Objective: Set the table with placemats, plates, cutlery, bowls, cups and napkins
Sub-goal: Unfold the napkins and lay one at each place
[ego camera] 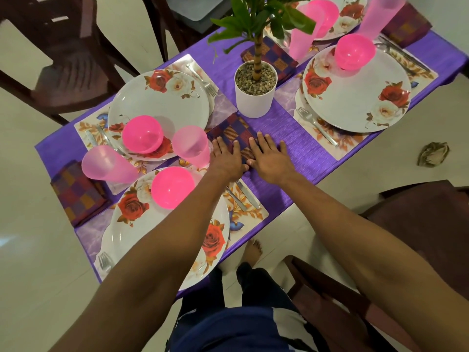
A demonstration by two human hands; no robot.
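A folded purple-and-orange checked napkin lies on the purple tablecloth in front of the plant pot. My left hand and my right hand both press flat on its near end, fingers straight. Rose-patterned plates sit on placemats: near left, far left, right. Pink bowls stand on the plates. A pink cup is just left of my left hand. Another pink cup lies tilted at the left.
A white pot with a green plant stands mid-table. More checked napkins lie at the left, behind the pot and far right. Knife and forks flank the plates. Dark chairs surround the table.
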